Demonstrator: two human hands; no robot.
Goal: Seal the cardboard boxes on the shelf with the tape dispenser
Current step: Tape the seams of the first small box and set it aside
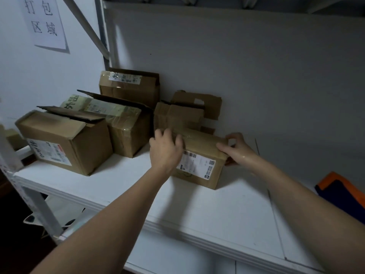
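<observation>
Two bare forearms reach in from the bottom of the frame to the small box (199, 165) at the centre, standing on the white shelf (197, 224). The left hand (165, 149) curls its grip over the box's left top end. The right hand (237, 150) pinches the right top corner between thumb and forefinger. A glossy tape strip runs along the top. No tape dispenser is in view, so if the hands let go before the strip is rubbed down, its end may lift and the flaps spring open. A pull could also slide the box into the open box (183, 113) just behind it. At centre left, three larger boxes (65, 143) have raised flaps, and what any box holds is hidden.
</observation>
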